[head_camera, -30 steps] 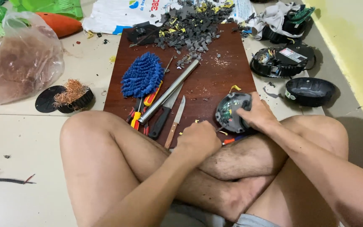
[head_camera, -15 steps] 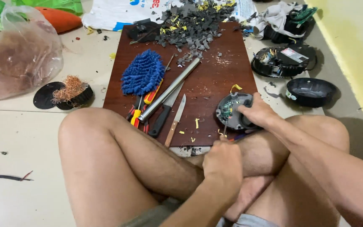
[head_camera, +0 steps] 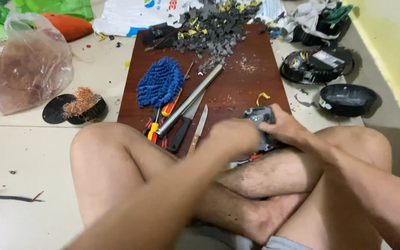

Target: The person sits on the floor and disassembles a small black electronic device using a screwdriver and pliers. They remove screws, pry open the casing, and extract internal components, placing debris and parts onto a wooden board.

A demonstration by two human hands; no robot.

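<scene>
The left hand point(head_camera: 231, 136), half a second ago drawn back to the shin, is now being brought forward, blurred and its fingers unreadable, to the round dark grey motor housing point(head_camera: 261, 121) being gripped by the right hand point(head_camera: 285, 127) at the near edge of the dark brown wooden board point(head_camera: 246, 81).
</scene>
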